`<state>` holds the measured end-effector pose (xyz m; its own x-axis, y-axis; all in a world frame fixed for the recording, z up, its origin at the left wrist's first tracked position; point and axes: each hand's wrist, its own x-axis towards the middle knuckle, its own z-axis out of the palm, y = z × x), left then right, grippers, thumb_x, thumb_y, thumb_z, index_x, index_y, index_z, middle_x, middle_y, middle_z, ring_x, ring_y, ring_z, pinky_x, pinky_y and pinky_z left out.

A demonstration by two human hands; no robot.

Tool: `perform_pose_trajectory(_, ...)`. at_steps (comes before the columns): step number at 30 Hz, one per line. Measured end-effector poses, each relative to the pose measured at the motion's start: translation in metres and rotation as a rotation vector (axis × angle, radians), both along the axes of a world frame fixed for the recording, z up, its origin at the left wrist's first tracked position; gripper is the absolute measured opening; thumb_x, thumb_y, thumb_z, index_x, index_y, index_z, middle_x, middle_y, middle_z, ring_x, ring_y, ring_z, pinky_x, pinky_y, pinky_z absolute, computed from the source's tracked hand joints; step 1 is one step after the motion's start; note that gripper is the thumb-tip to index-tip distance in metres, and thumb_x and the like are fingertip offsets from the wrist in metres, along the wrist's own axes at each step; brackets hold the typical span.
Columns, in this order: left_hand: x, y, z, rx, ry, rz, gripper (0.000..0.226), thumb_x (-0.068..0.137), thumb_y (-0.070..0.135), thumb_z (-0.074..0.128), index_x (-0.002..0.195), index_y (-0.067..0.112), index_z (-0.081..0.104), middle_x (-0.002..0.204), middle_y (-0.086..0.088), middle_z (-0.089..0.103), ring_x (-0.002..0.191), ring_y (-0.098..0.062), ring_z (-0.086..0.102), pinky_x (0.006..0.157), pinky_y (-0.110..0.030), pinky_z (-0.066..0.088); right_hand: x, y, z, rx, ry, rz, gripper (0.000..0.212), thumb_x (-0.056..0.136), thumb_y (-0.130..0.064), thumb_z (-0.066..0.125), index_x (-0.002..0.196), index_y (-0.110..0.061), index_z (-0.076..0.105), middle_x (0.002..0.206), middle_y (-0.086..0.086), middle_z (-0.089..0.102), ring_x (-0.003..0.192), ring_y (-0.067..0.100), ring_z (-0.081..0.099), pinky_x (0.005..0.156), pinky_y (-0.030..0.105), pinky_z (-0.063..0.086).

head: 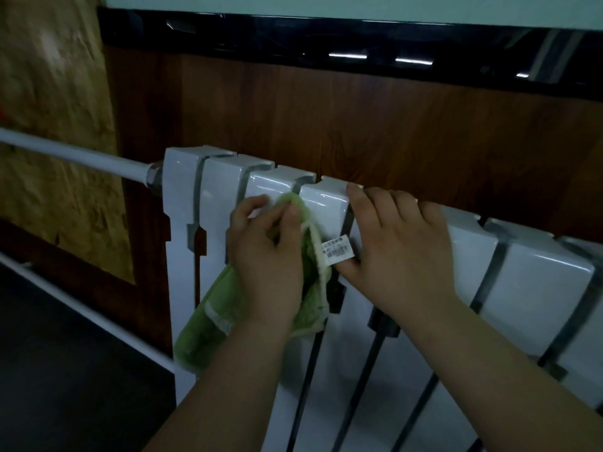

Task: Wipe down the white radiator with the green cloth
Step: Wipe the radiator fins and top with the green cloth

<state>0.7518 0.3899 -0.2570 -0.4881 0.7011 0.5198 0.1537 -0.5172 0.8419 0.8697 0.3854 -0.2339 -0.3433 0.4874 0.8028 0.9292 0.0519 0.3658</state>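
Note:
The white radiator [528, 282] runs across the middle of the head view, its sections split by dark gaps. My left hand [264, 252] grips the green cloth [208, 324] and presses it against the upper front of the third section from the left. The cloth hangs below my wrist, and its white label [337, 250] sticks out to the right. My right hand [398, 249] lies flat over the radiator's top edge just right of the cloth, fingers spread, thumb near the label. It holds nothing.
A white pipe [71, 154] enters the radiator's left end through a metal fitting [155, 177]. A lower white pipe [81, 308] slants along the wall. Brown wood panelling [359, 125] stands behind, a glossy black sill [326, 40] above, chipboard [55, 125] at left, dark floor [65, 386] below.

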Motion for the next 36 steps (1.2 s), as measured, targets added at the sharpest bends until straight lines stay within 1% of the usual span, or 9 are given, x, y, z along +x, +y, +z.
perform_pose_trajectory(2, -0.003, 0.005, 0.0, -0.011, 0.087, 0.026, 0.025, 0.084, 0.016, 0.062, 0.071, 0.035, 0.052, 0.089, 0.025, 0.04, 0.098, -0.007, 0.044, 0.087, -0.006, 0.032, 0.0, 0.0, 0.001, 0.0, -0.001, 0.005, 0.067, 0.075, -0.054, 0.038, 0.116, -0.004, 0.058, 0.099, 0.012, 0.065, 0.083, 0.029, 0.061, 0.07, 0.035, 0.025)
perform_pose_trajectory(5, -0.009, 0.007, -0.008, -0.019, 0.258, 0.065, 0.02, 0.083, 0.013, 0.063, 0.101, 0.023, 0.062, 0.091, 0.025, 0.035, 0.1, -0.007, 0.04, 0.097, -0.023, 0.032, 0.001, 0.0, 0.0, 0.011, -0.002, 0.005, 0.066, 0.075, -0.052, 0.038, 0.116, -0.005, 0.059, 0.098, 0.011, 0.066, 0.081, 0.028, 0.061, 0.069, 0.034, 0.025)
perform_pose_trajectory(8, -0.015, 0.004, -0.012, 0.033, 0.376, 0.118, 0.031, 0.087, 0.012, 0.058, 0.118, 0.015, 0.06, 0.099, 0.02, 0.037, 0.096, -0.002, 0.037, 0.08, 0.002, 0.026, 0.001, 0.0, 0.0, 0.01, -0.002, 0.0, 0.066, 0.076, -0.053, 0.038, 0.118, -0.005, 0.058, 0.099, 0.011, 0.065, 0.083, 0.029, 0.061, 0.07, 0.035, 0.026)
perform_pose_trajectory(14, -0.029, 0.009, 0.012, 0.059, 0.351, 0.057, 0.026, 0.084, 0.013, 0.064, 0.11, 0.015, 0.06, 0.09, 0.014, 0.057, 0.088, -0.003, 0.048, 0.072, -0.008, 0.032, 0.001, 0.0, 0.0, 0.022, 0.008, -0.002, 0.064, 0.078, -0.052, 0.039, 0.117, -0.005, 0.058, 0.099, 0.011, 0.066, 0.083, 0.028, 0.061, 0.071, 0.035, 0.027)
perform_pose_trajectory(18, -0.031, 0.013, 0.024, 0.12, 0.527, 0.116, 0.021, 0.088, 0.01, 0.058, 0.107, 0.006, 0.067, 0.108, -0.011, 0.066, 0.095, -0.017, 0.055, 0.075, -0.011, 0.029, 0.0, 0.002, -0.001, 0.046, 0.015, 0.019, 0.059, 0.076, -0.046, 0.041, 0.116, -0.006, 0.06, 0.096, 0.01, 0.066, 0.082, 0.028, 0.061, 0.07, 0.035, 0.026)
perform_pose_trajectory(23, -0.029, 0.006, 0.016, 0.158, 0.772, 0.209, 0.041, 0.086, 0.025, 0.041, 0.101, -0.002, 0.068, 0.094, -0.024, 0.065, 0.086, -0.034, 0.061, 0.077, -0.028, 0.032, 0.001, 0.001, -0.001, 0.057, 0.016, 0.031, 0.059, 0.078, -0.046, 0.039, 0.115, -0.006, 0.06, 0.095, 0.011, 0.066, 0.081, 0.028, 0.061, 0.07, 0.035, 0.026)
perform_pose_trajectory(28, -0.034, 0.003, 0.007, 0.07, 0.728, 0.103, 0.045, 0.082, 0.021, 0.032, 0.094, -0.002, 0.068, 0.093, -0.022, 0.062, 0.085, -0.031, 0.057, 0.074, -0.03, 0.038, 0.001, 0.002, -0.001, 0.061, 0.016, 0.037, 0.059, 0.078, -0.047, 0.04, 0.115, -0.005, 0.06, 0.096, 0.012, 0.066, 0.082, 0.029, 0.061, 0.07, 0.035, 0.026)
perform_pose_trajectory(33, -0.037, -0.005, -0.02, 0.018, 0.804, -0.006, 0.013, 0.064, -0.007, 0.055, 0.063, -0.001, 0.067, 0.06, -0.018, 0.064, 0.059, -0.01, 0.058, 0.054, -0.017, 0.027, 0.001, 0.001, -0.001, 0.058, 0.012, 0.02, 0.06, 0.076, -0.048, 0.042, 0.115, -0.006, 0.06, 0.097, 0.011, 0.066, 0.083, 0.029, 0.062, 0.071, 0.035, 0.026)
perform_pose_trajectory(36, -0.038, -0.003, -0.02, -0.03, 0.755, -0.019, 0.03, 0.073, 0.011, 0.044, 0.077, -0.002, 0.07, 0.077, -0.018, 0.067, 0.07, -0.011, 0.055, 0.056, -0.014, 0.024, 0.001, 0.002, -0.002, 0.064, 0.002, 0.008, 0.06, 0.077, -0.049, 0.042, 0.116, -0.006, 0.059, 0.098, 0.011, 0.066, 0.083, 0.029, 0.061, 0.071, 0.035, 0.027)
